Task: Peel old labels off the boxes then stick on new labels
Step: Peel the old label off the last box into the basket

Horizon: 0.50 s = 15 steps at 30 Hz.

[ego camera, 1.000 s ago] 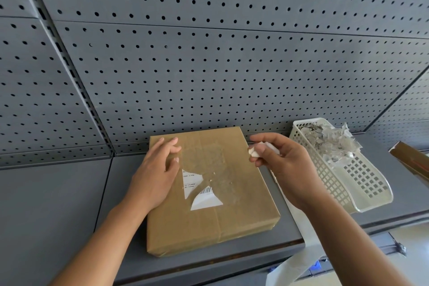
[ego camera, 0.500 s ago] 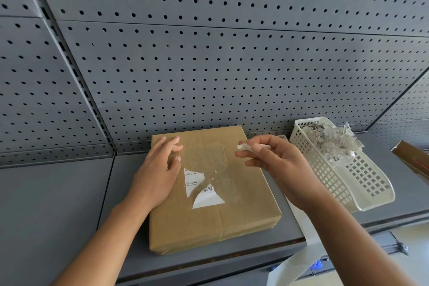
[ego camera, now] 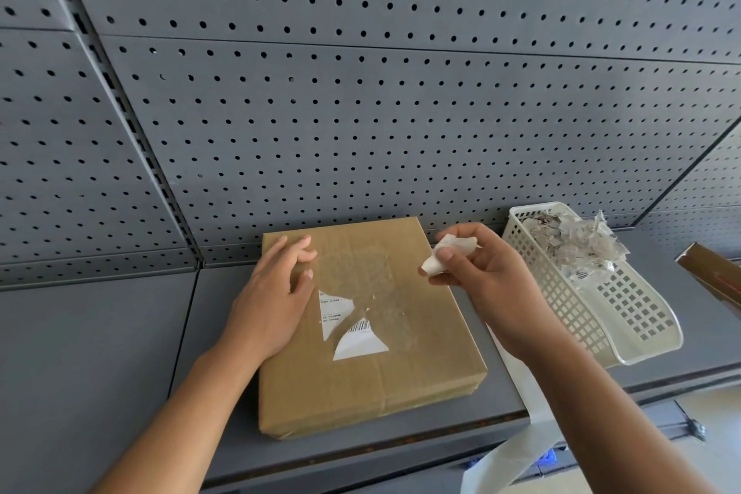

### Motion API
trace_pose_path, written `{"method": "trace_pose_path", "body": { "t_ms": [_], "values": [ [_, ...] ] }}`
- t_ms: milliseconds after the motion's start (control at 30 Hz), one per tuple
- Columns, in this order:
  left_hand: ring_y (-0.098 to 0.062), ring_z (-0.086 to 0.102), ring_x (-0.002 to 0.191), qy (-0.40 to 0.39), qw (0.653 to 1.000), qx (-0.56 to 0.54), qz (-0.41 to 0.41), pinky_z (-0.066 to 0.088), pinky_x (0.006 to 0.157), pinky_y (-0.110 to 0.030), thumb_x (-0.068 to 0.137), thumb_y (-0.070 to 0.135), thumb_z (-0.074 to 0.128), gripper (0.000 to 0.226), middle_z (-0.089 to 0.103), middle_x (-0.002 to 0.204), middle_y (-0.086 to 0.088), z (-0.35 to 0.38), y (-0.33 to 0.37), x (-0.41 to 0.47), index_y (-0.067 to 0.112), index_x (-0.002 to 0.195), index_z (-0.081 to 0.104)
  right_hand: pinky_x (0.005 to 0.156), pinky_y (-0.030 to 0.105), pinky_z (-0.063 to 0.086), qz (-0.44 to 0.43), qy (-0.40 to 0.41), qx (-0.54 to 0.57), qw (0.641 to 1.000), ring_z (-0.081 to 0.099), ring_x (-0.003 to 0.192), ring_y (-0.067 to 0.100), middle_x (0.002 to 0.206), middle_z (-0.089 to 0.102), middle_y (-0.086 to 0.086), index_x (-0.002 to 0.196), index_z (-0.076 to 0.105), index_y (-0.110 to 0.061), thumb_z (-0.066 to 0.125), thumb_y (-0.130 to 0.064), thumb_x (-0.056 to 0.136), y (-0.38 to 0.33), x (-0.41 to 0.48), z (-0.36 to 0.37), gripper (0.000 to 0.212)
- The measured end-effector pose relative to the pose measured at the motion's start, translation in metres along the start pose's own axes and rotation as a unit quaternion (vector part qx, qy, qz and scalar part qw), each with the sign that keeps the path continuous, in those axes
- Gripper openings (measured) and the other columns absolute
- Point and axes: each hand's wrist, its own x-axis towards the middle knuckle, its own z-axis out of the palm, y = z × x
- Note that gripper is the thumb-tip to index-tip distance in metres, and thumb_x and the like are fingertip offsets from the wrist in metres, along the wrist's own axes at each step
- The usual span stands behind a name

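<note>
Left hand [ego camera: 268, 301] is laid flat on the box [ego camera: 401, 381] near its far-left corner, fingers straight, nothing gripped. Two torn label pieces [ego camera: 359, 341] are left stuck just right of those fingers, towards the person. The box's long axis is run away from the person, slightly skewed. Right hand [ego camera: 489, 285] is held over the box's far-right edge, a peeled scrap [ego camera: 441, 257] pinched between thumb and fingers. Basket [ego camera: 641, 341] of peelings is set just right of those fingers, so a short drop rightward is judged next. Grey shelf [ego camera: 100, 353], pegboard [ego camera: 361, 112] behind, paper strip [ego camera: 517, 449] hung over the front edge.
</note>
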Motion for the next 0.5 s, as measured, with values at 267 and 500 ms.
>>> {"method": "trace_pose_path", "body": {
  "t_ms": [267, 500],
  "values": [
    [0.016, 0.004, 0.147, 0.0, 1.0, 0.001, -0.003, 0.032, 0.114, -0.048, 0.105, 0.038, 0.04, 0.031, 0.029, 0.155, 0.033, 0.0, -0.001, 0.0, 0.041, 0.134, 0.05, 0.066, 0.032, 0.053, 0.004, 0.029, -0.035, 0.999, 0.069, 0.074, 0.027, 0.092, 0.073, 0.014, 0.087, 0.063, -0.003, 0.055, 0.004, 0.097, 0.001, 0.003, -0.006, 0.014],
    [0.015, 0.004, 0.147, -0.002, 1.0, -0.001, -0.001, 0.031, 0.113, -0.045, 0.104, 0.036, 0.039, 0.032, 0.028, 0.156, 0.033, -0.001, -0.002, 0.0, 0.042, 0.133, 0.05, 0.09, 0.035, 0.056, 0.029, 0.082, 0.003, 0.996, 0.073, 0.094, 0.027, 0.106, 0.073, 0.009, 0.084, 0.072, -0.002, 0.06, 0.001, 0.093, 0.003, 0.002, -0.021, 0.015]
  ]
}}
